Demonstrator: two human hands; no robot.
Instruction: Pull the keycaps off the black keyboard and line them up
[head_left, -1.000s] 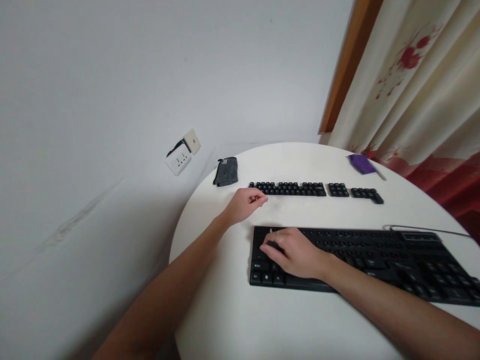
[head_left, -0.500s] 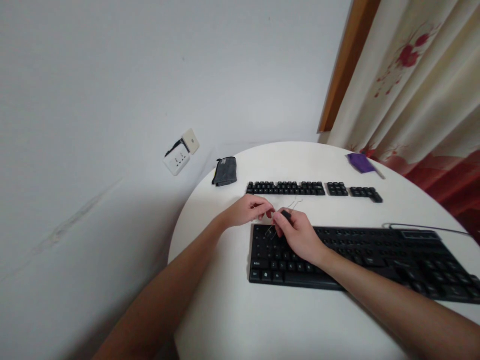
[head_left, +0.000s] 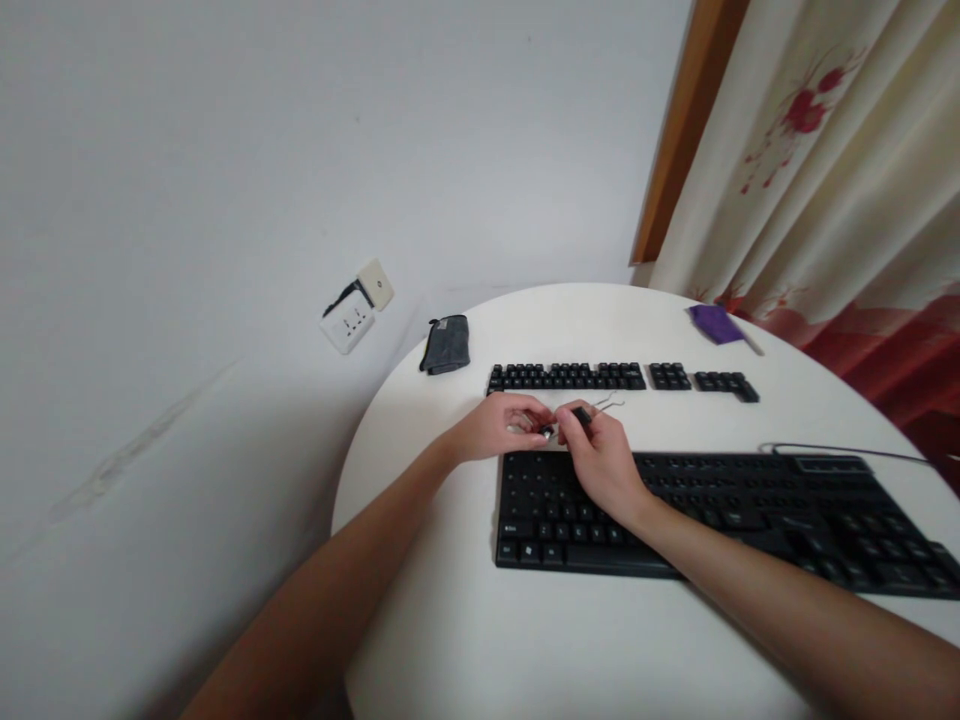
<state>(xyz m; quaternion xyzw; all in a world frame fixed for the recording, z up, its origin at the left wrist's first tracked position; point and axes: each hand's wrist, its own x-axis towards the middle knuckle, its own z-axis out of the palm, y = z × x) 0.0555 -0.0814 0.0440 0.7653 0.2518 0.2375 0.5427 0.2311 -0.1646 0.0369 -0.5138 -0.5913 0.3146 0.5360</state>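
A black keyboard (head_left: pixel 637 555) lies on the white round table (head_left: pixel 435 610), many keycaps off its upper rows. My right hand (head_left: pixel 600 455) is closed around a wire keycap puller (head_left: pixel 583 414) with a black handle, above the keyboard's upper left part. Its thin wire ends stick out past the fingers. My left hand (head_left: pixel 506 425) meets it from the left, thumb and fingers pinching a small black keycap (head_left: pixel 547 432) at the puller's near end. Whether the wires still grip that keycap, I cannot tell.
Behind the hands, loose keycaps (head_left: pixel 566 377) stand in rows. A folded grey cloth (head_left: pixel 446 345) lies at the back left, a purple brush-like thing (head_left: pixel 716 324) at the back right. The keyboard's cable (head_left: pixel 847 449) trails right. A wall with a socket (head_left: pixel 349 322) borders the left.
My right hand has lifted the puller off the keyboard and turned it toward my left hand. A keycap now shows between my left fingers.
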